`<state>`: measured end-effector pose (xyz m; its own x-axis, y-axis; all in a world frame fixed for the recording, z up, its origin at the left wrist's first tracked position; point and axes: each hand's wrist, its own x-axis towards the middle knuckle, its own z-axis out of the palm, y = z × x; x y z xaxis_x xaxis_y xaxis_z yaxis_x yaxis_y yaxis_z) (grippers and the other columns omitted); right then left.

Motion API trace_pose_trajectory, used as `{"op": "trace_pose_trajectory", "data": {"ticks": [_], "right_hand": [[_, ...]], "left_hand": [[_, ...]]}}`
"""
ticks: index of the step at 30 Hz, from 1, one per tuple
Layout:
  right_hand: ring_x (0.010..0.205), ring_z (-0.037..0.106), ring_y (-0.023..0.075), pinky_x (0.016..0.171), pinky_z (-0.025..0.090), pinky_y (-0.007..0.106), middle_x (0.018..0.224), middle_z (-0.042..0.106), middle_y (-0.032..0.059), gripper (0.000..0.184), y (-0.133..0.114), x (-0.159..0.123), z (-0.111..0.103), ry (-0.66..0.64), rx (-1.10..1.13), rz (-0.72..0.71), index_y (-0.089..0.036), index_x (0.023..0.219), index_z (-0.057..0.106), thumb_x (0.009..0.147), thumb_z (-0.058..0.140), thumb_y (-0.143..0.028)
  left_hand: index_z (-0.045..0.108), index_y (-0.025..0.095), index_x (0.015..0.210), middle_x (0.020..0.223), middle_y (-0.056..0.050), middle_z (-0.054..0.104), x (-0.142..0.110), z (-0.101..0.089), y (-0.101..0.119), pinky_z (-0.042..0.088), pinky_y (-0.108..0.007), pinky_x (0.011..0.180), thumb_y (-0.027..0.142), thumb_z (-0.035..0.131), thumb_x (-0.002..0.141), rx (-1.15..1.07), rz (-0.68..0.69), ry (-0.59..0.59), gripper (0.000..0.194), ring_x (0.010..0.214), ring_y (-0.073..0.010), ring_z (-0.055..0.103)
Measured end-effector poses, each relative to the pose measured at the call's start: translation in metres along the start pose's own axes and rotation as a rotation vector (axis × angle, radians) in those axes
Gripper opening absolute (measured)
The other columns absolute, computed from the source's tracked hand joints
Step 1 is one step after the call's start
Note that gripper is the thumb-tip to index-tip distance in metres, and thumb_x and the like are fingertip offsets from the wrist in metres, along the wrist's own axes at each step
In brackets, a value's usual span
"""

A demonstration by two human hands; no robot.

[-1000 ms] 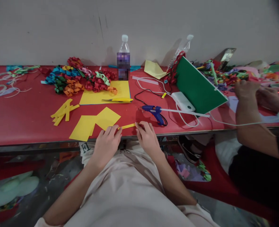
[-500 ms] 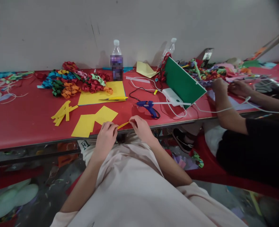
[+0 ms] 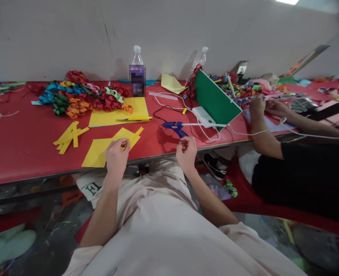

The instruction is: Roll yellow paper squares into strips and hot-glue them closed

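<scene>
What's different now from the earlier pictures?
Your right hand let go of the yellow strip and moved right to the glue gun's handle. Your left hand kept the strip, shifting left over the yellow squares. The cutter and purple-labelled bottle stayed put.

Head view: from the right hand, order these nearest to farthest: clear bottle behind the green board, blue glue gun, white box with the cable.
1. Blue glue gun: its handle at the right hand's fingertips.
2. White box: farther back and to the right, by the green board.
3. Clear bottle: behind the board, near the wall.
</scene>
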<state>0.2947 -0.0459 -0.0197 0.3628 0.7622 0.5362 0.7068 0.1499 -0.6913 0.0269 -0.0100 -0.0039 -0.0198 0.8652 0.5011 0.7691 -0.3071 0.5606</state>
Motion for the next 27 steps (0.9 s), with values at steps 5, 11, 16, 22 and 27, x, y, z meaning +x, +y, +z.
{"op": "trace_pose_trajectory", "data": {"ticks": [5,11,16,22,27], "right_hand": [[0.114,0.054,0.0319,0.101,0.045,0.050,0.120,0.058,0.0208,0.045,0.025,0.039,0.000,-0.070,-0.226,0.042,-0.010,0.121,0.055,0.083,0.062,-0.034],[0.093,0.065,0.0257,0.089,0.050,0.039,0.100,0.071,0.0133,0.032,0.032,0.075,0.003,-0.478,-0.124,0.020,-0.014,0.100,0.071,0.091,0.059,-0.043],[0.091,0.067,0.0237,0.084,0.051,0.035,0.102,0.074,0.0100,0.036,-0.002,0.063,-0.003,-0.561,0.043,-0.031,-0.015,0.109,0.072,0.095,0.059,-0.046],[0.093,0.065,0.0270,0.085,0.049,0.039,0.096,0.073,0.0120,0.029,-0.039,0.050,0.000,-0.709,-0.020,-0.207,-0.016,0.095,0.069,0.098,0.058,-0.043],[0.104,0.065,0.0312,0.093,0.048,0.044,0.106,0.073,0.0157,0.028,-0.044,0.046,0.011,-0.765,-0.145,-0.297,-0.014,0.109,0.067,0.100,0.055,-0.038]], "left_hand": [[0.075,0.018,0.098,0.095,-0.010,0.075,0.002,0.019,-0.003,0.050,-0.039,0.095,0.024,0.052,0.099,0.035,0.081,-0.051,0.023,0.095,-0.0244,0.064],[0.078,0.018,0.107,0.098,-0.010,0.073,-0.001,0.018,-0.004,0.053,-0.035,0.089,0.022,0.054,0.097,0.015,0.083,-0.112,0.026,0.096,-0.0241,0.061],[0.079,0.018,0.110,0.100,-0.010,0.071,-0.001,0.017,-0.008,0.053,-0.036,0.088,0.023,0.057,0.095,0.012,0.048,-0.129,0.027,0.095,-0.0238,0.062],[0.080,0.018,0.111,0.098,-0.009,0.071,0.000,0.020,-0.012,0.053,-0.035,0.082,0.021,0.060,0.093,0.025,0.074,-0.123,0.027,0.092,-0.0232,0.063],[0.079,0.016,0.113,0.099,-0.010,0.071,-0.003,0.020,-0.012,0.054,-0.035,0.084,0.018,0.063,0.092,0.031,0.091,-0.099,0.027,0.093,-0.0233,0.063]]}}
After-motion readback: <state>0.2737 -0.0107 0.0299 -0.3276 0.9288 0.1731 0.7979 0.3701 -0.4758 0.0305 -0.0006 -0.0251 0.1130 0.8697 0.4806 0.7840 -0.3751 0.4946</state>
